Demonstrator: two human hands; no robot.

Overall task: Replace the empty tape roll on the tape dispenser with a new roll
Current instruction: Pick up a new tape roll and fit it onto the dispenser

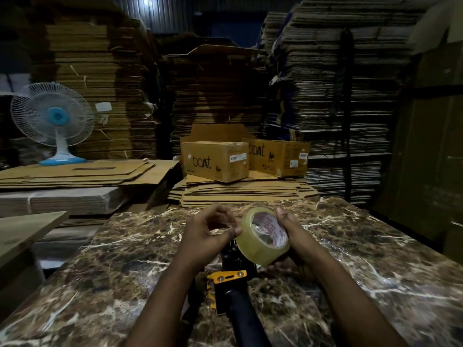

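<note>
A full roll of clear tape (260, 246) with red print inside its core is held tilted above the marble table (112, 271). My right hand (295, 236) grips the roll from the right side. My left hand (210, 229) is at the roll's left edge, thumb and forefinger pinched on what looks like the loose tape end. Below my hands lies the tape dispenser (231, 291), yellow and black, its black handle pointing toward me. Its front part is hidden behind the roll and my hands.
Two "boat" cardboard boxes (215, 160) stand on flat cardboard sheets (240, 194) beyond the table. A white and blue fan (53, 121) is at the left. Tall stacks of flattened cartons (338, 96) fill the background. A board (27, 229) juts in at left.
</note>
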